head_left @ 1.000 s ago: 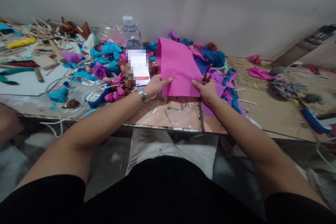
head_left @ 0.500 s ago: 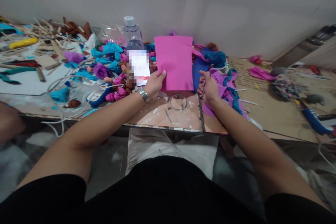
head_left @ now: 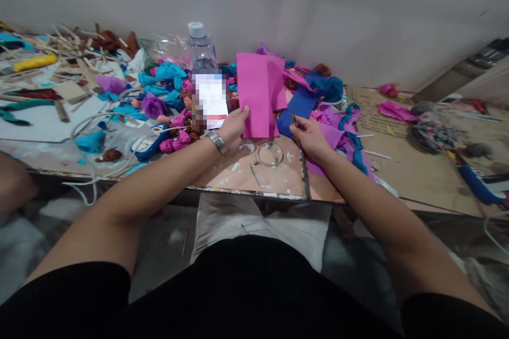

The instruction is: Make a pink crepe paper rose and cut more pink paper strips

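Note:
My left hand, with a metal watch on the wrist, pinches the lower left edge of a pink paper sheet and holds it upright above the table; the sheet's right side is bent back. My right hand is closed around a pair of scissors whose dark tip pokes out just right of the sheet's bottom edge. A blue sheet lies behind that hand. A clear ring rests on the board below the sheet.
Paper flowers and scraps in purple, teal and pink heap up around a plastic bottle. A blue glue gun with a white cord lies left. Wooden sticks are far left. Another person's limb shows at the left edge.
My right hand let go of the sheet's right corner and drew back with the scissors. My left hand raised the sheet upright, and its right side has since folded back.

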`<state>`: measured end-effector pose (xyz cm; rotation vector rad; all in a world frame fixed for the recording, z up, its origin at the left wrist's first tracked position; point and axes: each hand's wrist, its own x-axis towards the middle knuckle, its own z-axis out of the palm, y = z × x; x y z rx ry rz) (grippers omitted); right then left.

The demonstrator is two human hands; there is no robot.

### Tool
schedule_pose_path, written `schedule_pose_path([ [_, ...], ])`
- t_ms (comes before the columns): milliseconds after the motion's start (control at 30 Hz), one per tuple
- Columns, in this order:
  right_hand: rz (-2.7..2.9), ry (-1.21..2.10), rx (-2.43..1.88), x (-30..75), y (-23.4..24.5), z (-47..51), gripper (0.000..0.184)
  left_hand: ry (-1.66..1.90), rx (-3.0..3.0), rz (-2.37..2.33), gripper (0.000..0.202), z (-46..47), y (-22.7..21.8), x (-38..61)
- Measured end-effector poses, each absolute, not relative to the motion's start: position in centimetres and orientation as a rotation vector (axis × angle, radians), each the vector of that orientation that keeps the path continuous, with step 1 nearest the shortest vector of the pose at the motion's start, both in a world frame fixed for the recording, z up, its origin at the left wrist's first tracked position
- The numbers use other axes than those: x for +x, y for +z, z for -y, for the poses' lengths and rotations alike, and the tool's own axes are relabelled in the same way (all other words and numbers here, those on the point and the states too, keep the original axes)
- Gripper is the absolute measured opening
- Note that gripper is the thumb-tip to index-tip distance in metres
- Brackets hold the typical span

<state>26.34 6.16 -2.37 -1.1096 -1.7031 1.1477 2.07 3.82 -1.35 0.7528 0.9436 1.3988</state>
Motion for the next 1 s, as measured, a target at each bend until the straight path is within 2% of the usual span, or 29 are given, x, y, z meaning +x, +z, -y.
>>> schedule_pose_path([
  [167, 1.606, 1.512, -0.976, 26.4, -1.4, -5.2, 0.062, 1.375, 0.701, -0.931, 0.035, -3.9, -0.9, 1.9],
  [333, 1.668, 2.119, -0.753, 26.8, -0.2, -3.6, 0.059, 1.418, 0.683, -0.88, 0.041, -4.1, -1.0, 1.7],
  [433, 1.651, 2.32, -0.758, 26.8, 0.1, -3.1, 0.06, 1.407, 0.716, -0.834, 0.04, -4.0, -1.0, 1.6],
  [733, 1.801, 2.347, -0.738, 26.4, 0.1, -3.2, 0.058, 1.355, 0.741, -0.815, 0.047, -3.3, -0.5, 2.0],
  [1000, 1.678, 2.279, -0.784, 26.3, -0.3, -3.0, 0.059, 1.351, 0.749, -0.877, 0.047, -2.7, -0.1, 2.5],
])
